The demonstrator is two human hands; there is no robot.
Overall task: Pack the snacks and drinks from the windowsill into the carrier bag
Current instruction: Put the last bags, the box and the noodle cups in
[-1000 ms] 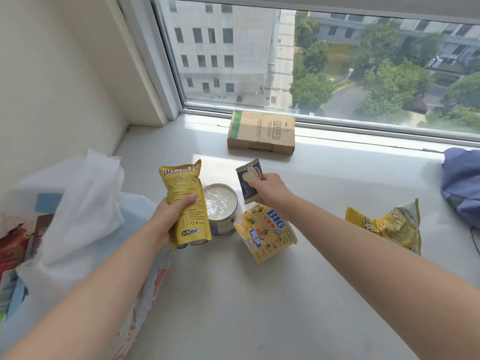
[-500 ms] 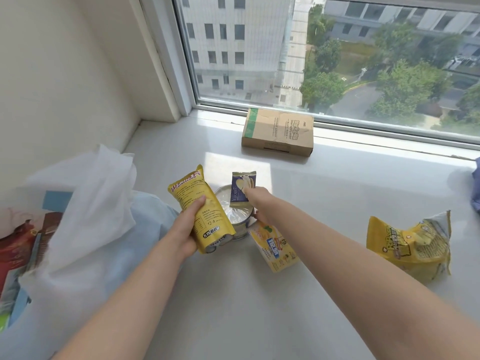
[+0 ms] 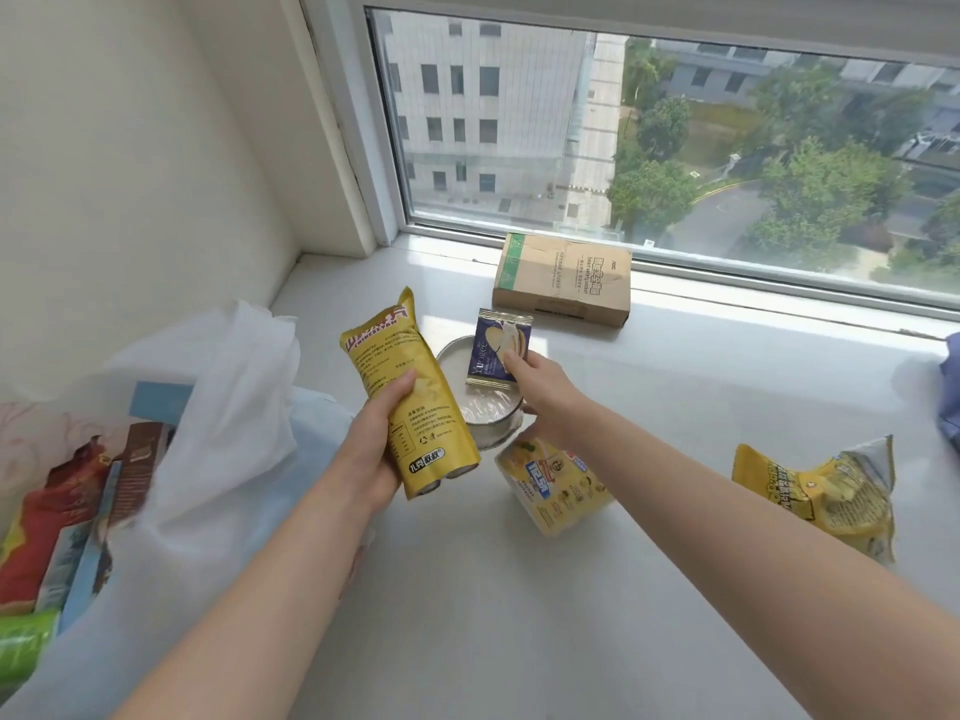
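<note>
A: Left hand (image 3: 376, 452), centre of the frame: what does it hold?

B: Its fingers and thumb are curled round a yellow pouch (image 3: 410, 392). The pouch stands upright, tilted slightly left, and is lifted off the sill (image 3: 519, 605).

A: And the right hand (image 3: 545, 394)?

B: It is just right of the pouch. The thumb and fingers pinch a small purple sachet (image 3: 498, 350) by its lower right corner. The sachet's face is turned to the camera, above a round tin (image 3: 488, 415).

A: Where is the tin?

B: It stands on the sill between the two hands and behind them. The pouch and the sachet partly cover it. Whether the right fingers touch its rim cannot be told.

A: What lies around them?

B: A yellow cup (image 3: 553, 493) lies on its side just below the right wrist. A crumpled yellow packet (image 3: 821, 498) lies well apart, at the right of the frame. A cardboard box (image 3: 563, 278) lies flat against the window (image 3: 675, 148), above centre.

A: And the bag (image 3: 228, 407)?

B: It is white and sits at the lower left, its mouth open beside the left forearm. Coloured packs (image 3: 62, 501) show inside it. A blue cloth (image 3: 951, 392) shows at the right edge.
</note>
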